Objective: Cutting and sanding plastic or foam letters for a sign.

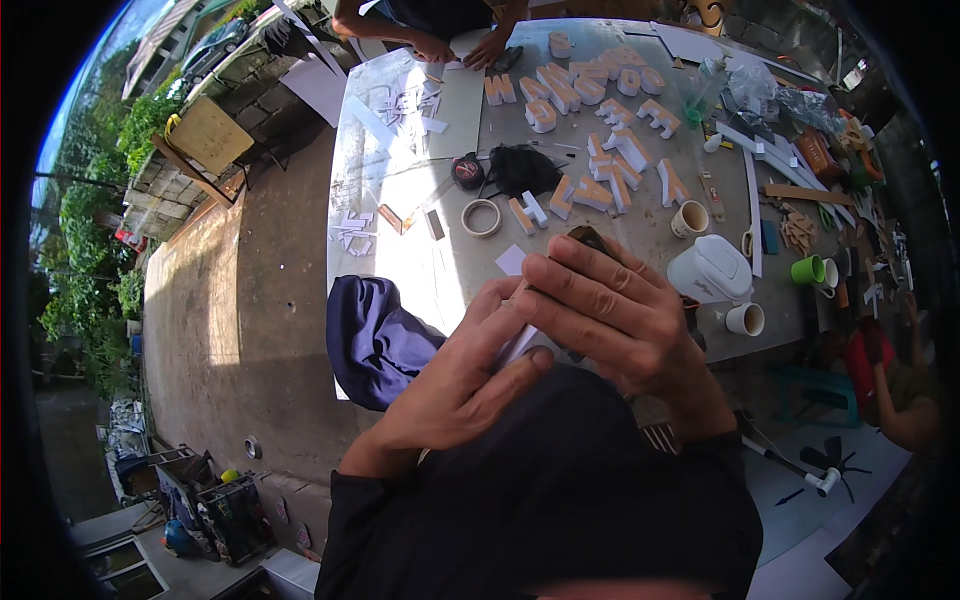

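While I look down from far off through the head view, two bare hands meet near the close edge of the table [405,265]. Between them is a small white piece [513,348] — flat and smooth, with straight edges, mostly hidden. The left hand [465,375] has its thumb and fingers clamped on it. The right hand [615,315] lies over the left fingertips, its fingers side by side and touching; I can't tell if they grip. A dark thing [588,238] pokes out past them, too covered for me to name.

Beyond lie chunky block letters [560,90], with tan faces and white sides. I also see a round tape roll [481,218], fuzzy black cloth [525,172] and crinkly clear plastic [750,90]. Soft, wrinkly blue cloth [370,340] is near the left wrist. A white tub [710,268] sits right of the hands. The black tape measure [467,170] has a red mark — too small for me to read.
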Demonstrator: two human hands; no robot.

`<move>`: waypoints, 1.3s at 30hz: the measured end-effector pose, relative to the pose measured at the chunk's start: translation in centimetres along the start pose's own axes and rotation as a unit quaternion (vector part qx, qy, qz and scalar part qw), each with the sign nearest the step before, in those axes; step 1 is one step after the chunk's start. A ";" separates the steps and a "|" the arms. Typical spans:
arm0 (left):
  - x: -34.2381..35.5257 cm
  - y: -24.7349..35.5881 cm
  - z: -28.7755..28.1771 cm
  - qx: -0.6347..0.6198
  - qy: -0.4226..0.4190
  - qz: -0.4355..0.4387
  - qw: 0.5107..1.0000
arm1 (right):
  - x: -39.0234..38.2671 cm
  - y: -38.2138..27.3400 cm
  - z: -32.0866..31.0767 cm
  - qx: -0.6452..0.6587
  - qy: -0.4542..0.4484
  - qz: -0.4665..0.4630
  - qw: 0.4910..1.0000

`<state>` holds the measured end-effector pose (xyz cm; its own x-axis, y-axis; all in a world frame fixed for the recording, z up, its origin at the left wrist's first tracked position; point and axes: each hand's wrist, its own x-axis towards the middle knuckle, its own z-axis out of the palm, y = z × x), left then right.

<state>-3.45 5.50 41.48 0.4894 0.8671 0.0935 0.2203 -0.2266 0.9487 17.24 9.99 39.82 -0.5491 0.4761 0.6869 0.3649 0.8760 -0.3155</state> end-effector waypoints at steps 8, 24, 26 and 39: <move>0.1 0.0 0.0 -0.018 -0.004 -0.008 1.000 | -0.4 -0.3 -0.1 -0.029 -0.025 -0.003 0.999; -0.7 -1.4 0.5 -0.635 -0.125 -0.019 0.762 | -3.7 2.3 -2.0 0.182 0.159 0.313 0.919; -0.8 -1.6 0.7 -0.639 -0.127 -0.012 0.759 | -3.8 2.3 -1.8 0.189 0.166 0.323 0.912; 0.0 -1.4 0.8 -0.307 -0.016 -0.029 0.951 | -2.9 -0.2 -1.4 0.110 0.119 0.210 0.964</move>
<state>-3.12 5.52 39.90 0.5195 0.8537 0.0358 -0.2810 0.1311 0.9507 19.81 8.32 38.79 -0.1898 0.7842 0.5907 0.3344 0.6173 -0.7121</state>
